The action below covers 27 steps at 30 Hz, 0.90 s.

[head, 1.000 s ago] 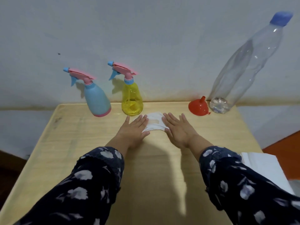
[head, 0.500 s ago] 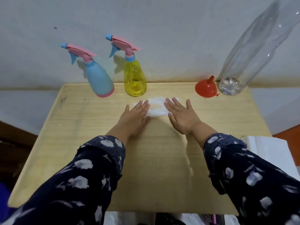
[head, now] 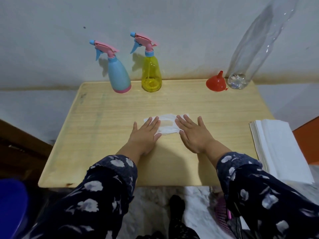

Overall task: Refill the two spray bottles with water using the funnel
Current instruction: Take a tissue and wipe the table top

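Note:
A blue spray bottle (head: 119, 75) with a pink trigger head stands at the table's back edge. A clear yellow spray bottle (head: 151, 73) stands just right of it, its pink head on. A red funnel (head: 216, 82) lies mouth down at the back right, beside a tall clear plastic bottle (head: 250, 49) whose top is cut off by the frame. My left hand (head: 145, 133) and my right hand (head: 193, 133) lie flat with straight fingers on the two ends of a white tissue (head: 166, 125) in the middle of the table.
The wooden table (head: 107, 128) stands against a pale wall. A stack of white paper (head: 279, 145) lies past its right edge. A blue object (head: 12, 207) sits at the lower left, and a pink mesh item (head: 222, 211) below the table's front edge.
Both hands have drawn back from the spray bottles toward the table's middle, bringing the tissue with them. The view has tilted down and pulled back, showing the table's front edge.

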Each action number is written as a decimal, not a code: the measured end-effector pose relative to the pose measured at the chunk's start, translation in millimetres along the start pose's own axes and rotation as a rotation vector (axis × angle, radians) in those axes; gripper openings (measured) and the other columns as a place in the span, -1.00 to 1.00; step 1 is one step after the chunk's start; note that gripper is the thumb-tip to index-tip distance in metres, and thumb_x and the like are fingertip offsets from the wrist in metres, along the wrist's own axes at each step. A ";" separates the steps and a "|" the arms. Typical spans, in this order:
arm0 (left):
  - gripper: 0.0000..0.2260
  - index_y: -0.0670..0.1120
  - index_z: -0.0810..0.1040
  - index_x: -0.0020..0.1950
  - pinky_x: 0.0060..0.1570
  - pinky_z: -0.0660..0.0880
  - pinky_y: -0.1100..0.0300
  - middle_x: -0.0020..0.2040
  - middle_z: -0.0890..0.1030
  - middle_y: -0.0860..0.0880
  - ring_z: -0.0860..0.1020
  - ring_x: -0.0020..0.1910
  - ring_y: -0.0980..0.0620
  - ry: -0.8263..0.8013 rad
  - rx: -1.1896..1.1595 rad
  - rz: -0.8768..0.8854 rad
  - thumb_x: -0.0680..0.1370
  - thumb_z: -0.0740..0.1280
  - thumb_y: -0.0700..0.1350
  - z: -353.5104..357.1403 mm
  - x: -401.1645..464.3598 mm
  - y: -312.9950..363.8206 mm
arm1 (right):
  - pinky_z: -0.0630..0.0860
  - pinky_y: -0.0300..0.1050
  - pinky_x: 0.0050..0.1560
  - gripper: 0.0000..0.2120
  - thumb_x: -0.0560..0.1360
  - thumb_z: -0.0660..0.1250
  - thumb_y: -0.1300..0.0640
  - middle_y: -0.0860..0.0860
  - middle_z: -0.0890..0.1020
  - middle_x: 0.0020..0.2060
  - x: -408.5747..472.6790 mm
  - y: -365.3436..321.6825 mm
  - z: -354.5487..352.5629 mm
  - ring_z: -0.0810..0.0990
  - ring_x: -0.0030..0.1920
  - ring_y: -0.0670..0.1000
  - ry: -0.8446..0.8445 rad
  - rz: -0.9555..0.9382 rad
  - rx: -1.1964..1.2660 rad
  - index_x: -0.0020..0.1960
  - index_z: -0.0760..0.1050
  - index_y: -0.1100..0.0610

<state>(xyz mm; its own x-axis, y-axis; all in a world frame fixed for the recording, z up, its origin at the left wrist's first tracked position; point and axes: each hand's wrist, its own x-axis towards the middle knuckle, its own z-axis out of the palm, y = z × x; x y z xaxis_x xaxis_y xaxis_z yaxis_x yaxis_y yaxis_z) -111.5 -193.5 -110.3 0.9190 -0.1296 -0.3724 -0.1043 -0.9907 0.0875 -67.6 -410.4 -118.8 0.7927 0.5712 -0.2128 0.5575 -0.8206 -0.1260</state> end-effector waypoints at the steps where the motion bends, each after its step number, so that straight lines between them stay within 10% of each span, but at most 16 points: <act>1: -0.50 0.01 -0.21 0.59 0.49 -0.18 -0.21 0.58 -0.25 0.14 -0.23 0.55 0.14 -0.004 -0.006 0.003 0.68 -0.16 0.09 3.3 -7.0 0.0 | -0.18 0.23 0.49 -0.48 0.62 -0.25 -0.02 -0.09 -0.08 0.56 -6.5 -5.5 0.9 -0.13 0.56 -0.03 -0.004 0.003 0.004 0.57 -0.12 0.06; 27: -0.49 -0.04 -0.20 0.59 0.50 -0.19 -0.17 0.59 -0.23 0.09 -0.23 0.56 0.08 -0.003 0.014 0.082 0.68 -0.20 0.10 57.1 -142.6 30.2 | -0.10 0.17 0.49 -0.17 0.36 -0.53 -0.16 -0.06 -0.06 0.57 -135.8 -81.7 37.2 -0.09 0.56 -0.03 -0.010 0.031 -0.066 0.57 -0.11 0.06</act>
<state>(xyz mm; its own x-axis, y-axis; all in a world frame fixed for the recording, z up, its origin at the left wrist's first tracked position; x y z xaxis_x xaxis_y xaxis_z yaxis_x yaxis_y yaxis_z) -267.4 -207.3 -107.3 0.9061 -0.2105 -0.3669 -0.1844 -0.9772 0.1052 -230.1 -421.6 -115.6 0.8075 0.5452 -0.2252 0.5481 -0.8346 -0.0552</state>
